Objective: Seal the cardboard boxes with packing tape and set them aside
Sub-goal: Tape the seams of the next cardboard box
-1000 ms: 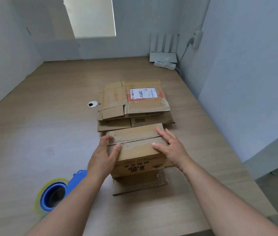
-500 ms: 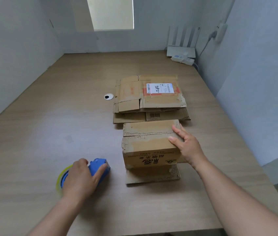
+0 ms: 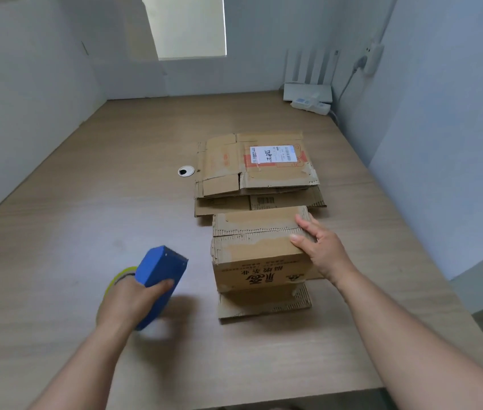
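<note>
1 dispenser now off table, in L hand

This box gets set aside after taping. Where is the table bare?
Bare: the left of the light wooden table, between the wall and the flattened cardboard stack, and the far strip before the white router. Crowded: centre-right, where the brown cardboard box under the right hand sits right by that stack.

Office desk with router, cable grommet

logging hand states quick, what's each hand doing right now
Left hand: grips the blue tape dispenser.
Right hand: open, pressing on the cardboard box.
</note>
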`<state>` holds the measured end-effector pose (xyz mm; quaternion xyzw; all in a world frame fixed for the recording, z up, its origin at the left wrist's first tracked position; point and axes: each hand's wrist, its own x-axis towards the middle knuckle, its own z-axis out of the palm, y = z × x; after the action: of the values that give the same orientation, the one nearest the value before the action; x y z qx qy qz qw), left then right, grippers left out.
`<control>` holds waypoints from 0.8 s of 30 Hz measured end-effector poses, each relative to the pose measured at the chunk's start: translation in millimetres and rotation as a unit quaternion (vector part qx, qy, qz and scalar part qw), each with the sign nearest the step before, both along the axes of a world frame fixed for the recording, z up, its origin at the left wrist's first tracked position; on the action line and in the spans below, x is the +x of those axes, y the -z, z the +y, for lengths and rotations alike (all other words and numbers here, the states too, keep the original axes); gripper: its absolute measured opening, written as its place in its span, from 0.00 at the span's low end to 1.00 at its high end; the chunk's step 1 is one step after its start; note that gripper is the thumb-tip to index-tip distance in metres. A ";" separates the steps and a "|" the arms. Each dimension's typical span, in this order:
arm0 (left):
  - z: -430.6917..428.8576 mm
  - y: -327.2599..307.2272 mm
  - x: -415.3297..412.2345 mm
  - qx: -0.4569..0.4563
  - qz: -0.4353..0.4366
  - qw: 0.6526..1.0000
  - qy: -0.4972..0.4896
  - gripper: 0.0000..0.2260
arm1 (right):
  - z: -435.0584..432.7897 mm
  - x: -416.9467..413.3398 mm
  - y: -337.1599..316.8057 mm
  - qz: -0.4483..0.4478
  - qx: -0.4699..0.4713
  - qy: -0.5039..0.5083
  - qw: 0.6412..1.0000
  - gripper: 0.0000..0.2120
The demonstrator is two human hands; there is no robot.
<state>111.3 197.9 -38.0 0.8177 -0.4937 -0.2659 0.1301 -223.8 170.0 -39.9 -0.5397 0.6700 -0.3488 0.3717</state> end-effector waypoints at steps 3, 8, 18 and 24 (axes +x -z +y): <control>-26.9 -65.7 -29.7 -0.078 0.075 0.991 0.072 0.14 | 1.1 0.5 -1.9 0.001 0.013 0.001 1.000 0.24; -57.4 -107.6 -99.5 -0.016 0.013 0.952 0.305 0.17 | 1.7 -1.9 -3.1 -0.003 0.023 0.006 1.000 0.25; -66.4 -80.8 -125.1 -0.016 -0.185 0.902 0.389 0.27 | -0.5 -1.3 -17.4 0.099 -0.057 0.027 0.993 0.22; -58.3 -78.6 -124.7 -0.034 -0.211 0.895 0.392 0.25 | -7.6 13.1 -30.0 -0.195 -0.021 -0.017 0.980 0.24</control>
<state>-13.5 139.6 40.7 0.5898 -0.7988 -0.0995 -0.0643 -210.7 162.4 -9.9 -0.4799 0.5681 -0.4549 0.4899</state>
